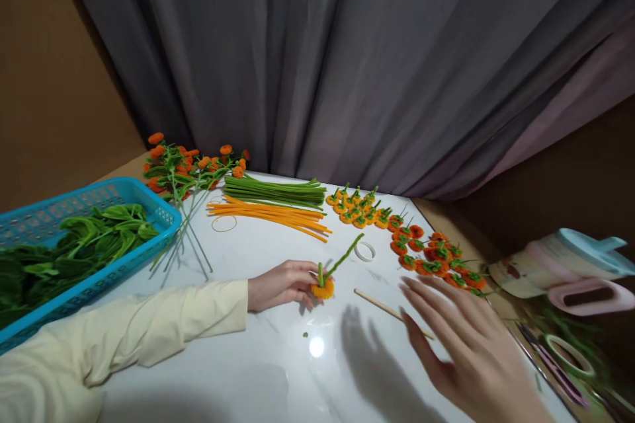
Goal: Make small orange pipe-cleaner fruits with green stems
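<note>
My left hand (288, 284) pinches a small yellow-orange pipe-cleaner flower (323, 289) at its left side, just above the white tabletop. Green pipe-cleaner pieces stand up from the flower's back; a long one (343, 256) slants up to the right. My right hand (459, 337) is raised over the table's right side, fingers stretched out and holding nothing. Below its fingertips lies a thin wooden stick (380, 305), partly covered by the thumb. A white ring of tape (365, 251) rests beyond the flower, and a tiny green scrap (305, 335) lies nearer me.
Green (275, 192) and orange pipe cleaners (270, 217) lie at the back. Yellow (360, 217) and orange-red flower heads (431, 267) are grouped at right, near a lidded cup (530, 268) and scissors (553, 363). A blue basket (166, 215) of leaves and stemmed flowers (186, 168) stand left.
</note>
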Motion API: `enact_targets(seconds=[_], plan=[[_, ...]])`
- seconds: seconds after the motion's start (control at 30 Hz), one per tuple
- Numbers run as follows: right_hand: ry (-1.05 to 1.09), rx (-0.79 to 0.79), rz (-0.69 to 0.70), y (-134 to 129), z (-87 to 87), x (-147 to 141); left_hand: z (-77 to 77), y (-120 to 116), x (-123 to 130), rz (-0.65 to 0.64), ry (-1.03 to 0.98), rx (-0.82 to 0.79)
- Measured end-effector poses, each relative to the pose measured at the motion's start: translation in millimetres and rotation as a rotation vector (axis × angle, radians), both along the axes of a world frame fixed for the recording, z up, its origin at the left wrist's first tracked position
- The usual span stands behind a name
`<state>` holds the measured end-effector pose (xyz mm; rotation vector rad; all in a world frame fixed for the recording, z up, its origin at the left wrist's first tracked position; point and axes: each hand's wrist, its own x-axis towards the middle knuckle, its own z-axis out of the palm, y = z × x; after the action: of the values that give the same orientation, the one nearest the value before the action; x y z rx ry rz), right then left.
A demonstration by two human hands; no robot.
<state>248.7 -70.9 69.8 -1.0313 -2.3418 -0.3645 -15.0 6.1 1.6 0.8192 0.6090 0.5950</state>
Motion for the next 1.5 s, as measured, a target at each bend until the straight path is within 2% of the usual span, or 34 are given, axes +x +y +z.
enact_targets(seconds=[0.1, 0.17, 0.27, 0.33, 0.43, 0.57, 0.67, 0.77, 0.83, 1.07, 1.23, 1.5], plan=[[-0.240, -0.113, -0.045, 28, -25.5, -10, 0.0, 0, -1, -0.009, 0.019, 0.008], [-0.324, -0.222, -0.060, 36, -43.0, -12, 0.3, 1, -1, -0.016, 0.034, 0.017], [-0.388, -0.285, -0.104, 39, -59.7, -15, 1.1, 0, -1, -0.023, 0.047, 0.033], [-0.427, -0.337, -0.143, 40, -61.7, -18, 0.8, 0, 0, -0.005, 0.067, 0.038], [-0.411, -0.473, -0.142, 39, -53.4, -24, -2.5, -3, 2, 0.028, 0.135, 0.088], [-0.292, -0.557, -0.034, 30, -36.4, -34, -8.6, -10, 4, 0.087, 0.286, 0.319], [-0.290, -0.479, 0.058, 22, -28.4, -43, -10.9, -15, 5, 0.146, 0.359, 0.429], [-0.372, -0.229, 0.115, 22, -24.9, -52, -11.8, -16, 6, 0.159, 0.389, 0.466], [-0.433, -0.135, 0.122, 25, -23.7, -56, -12.6, -16, 5, 0.153, 0.401, 0.476], [-0.558, -0.119, 0.164, 32, -22.0, -64, -18.8, -16, 3, 0.143, 0.427, 0.564], [-0.641, -0.052, 0.254, 36, -23.2, -63, -20.6, -16, 3, 0.162, 0.431, 0.531], [-0.621, -0.043, 0.195, 40, -29.8, -64, -18.9, -16, 3, 0.179, 0.449, 0.535]])
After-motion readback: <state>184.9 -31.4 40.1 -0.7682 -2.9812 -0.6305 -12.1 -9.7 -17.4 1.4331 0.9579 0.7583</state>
